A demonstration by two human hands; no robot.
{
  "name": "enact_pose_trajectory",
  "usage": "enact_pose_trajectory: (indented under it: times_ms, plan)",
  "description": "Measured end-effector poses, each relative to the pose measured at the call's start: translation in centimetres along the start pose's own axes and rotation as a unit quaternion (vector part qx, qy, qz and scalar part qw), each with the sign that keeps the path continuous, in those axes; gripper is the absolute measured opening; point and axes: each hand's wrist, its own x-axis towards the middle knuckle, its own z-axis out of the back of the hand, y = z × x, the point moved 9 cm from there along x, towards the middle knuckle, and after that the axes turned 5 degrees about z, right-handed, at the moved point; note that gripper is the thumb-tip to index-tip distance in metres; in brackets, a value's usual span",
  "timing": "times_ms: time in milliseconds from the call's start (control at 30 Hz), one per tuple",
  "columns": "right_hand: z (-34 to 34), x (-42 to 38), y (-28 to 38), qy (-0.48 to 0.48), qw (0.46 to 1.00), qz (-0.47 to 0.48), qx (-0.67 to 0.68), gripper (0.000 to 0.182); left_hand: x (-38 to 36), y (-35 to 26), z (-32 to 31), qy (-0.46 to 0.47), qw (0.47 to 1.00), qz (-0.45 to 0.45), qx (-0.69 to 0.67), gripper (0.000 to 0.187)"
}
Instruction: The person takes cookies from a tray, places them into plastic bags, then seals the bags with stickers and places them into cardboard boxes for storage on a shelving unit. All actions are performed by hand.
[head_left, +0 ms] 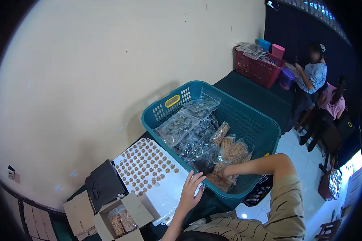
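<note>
A large green basket (245, 105) holds clear bags of grey ring-shaped pieces (177, 126) and clear bags of tan pieces (235, 150). My right hand (228, 172) reaches down into the basket among the tan bags at its near side; its fingers are hidden there. My left hand (192, 188) is at the basket's near left rim, with its fingers apart and nothing held. Left of it lies a white sheet (165, 203) with rows of small round brown pieces (147, 160).
An open cardboard box (142, 209) with bags of tan pieces stands at the lower left, near a black folder (104, 184) and flat cardboard (78, 213). A red basket (257, 70) stands at the back. Two people are at the right, one standing, one bent forward.
</note>
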Motion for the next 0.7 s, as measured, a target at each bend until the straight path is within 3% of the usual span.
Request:
enact_pose_trajectory:
  times_ms: [100,167,200,233,300,367,400,467,533,567,633,700]
  plan:
    - [0.1,-0.4,-0.2,0.064,0.997,-0.011,-0.042,0.104,-0.1,0.1,0.1,0.000,1.000,-0.002,-0.001,0.043]
    - [1.0,-0.8,-0.8,0.036,0.989,0.054,0.132,0.094,-0.2,0.1,0.2,-0.003,1.000,0.009,-0.005,0.043]
    - [2.4,-1.4,-0.9,0.007,0.973,0.111,0.201,0.075,-0.2,0.0,0.2,-0.001,1.000,0.007,-0.008,0.043]
    - [3.1,-2.0,-1.8,0.009,0.974,0.113,0.198,0.075,-0.1,0.0,0.1,0.001,1.000,0.005,-0.011,0.043]
    - [4.1,-3.0,-5.6,-0.003,0.874,-0.004,0.486,0.061,0.0,-0.1,0.2,-0.005,1.000,0.001,-0.016,0.043]
    - [11.1,-7.8,-6.9,-0.180,0.894,0.051,0.407,0.058,-0.1,0.2,-0.1,-0.002,1.000,-0.003,-0.012,0.045]
    - [13.8,-11.5,-7.3,-0.290,0.869,0.047,0.398,0.059,-0.1,0.2,0.1,-0.008,1.000,0.000,-0.011,0.045]
    - [18.2,-20.5,-5.3,-0.480,0.779,0.055,0.399,0.063,-0.3,0.3,-0.2,0.022,1.000,0.015,0.008,0.046]
    - [19.7,-26.9,-2.1,-0.597,0.644,0.102,0.468,0.061,-0.3,0.1,0.1,0.020,1.000,0.017,0.013,0.047]
    - [18.9,-28.5,-0.5,-0.626,0.564,0.137,0.521,0.057,-0.4,-0.3,0.2,0.027,1.000,0.010,0.012,0.048]
    - [17.3,-29.6,3.9,-0.606,0.472,0.204,0.608,0.050,-1.0,0.0,0.4,0.033,0.999,0.029,0.023,0.048]
    - [15.2,-27.8,7.3,-0.583,0.414,0.186,0.674,0.039,-2.2,2.3,0.8,-0.010,0.956,0.115,-0.269,0.039]
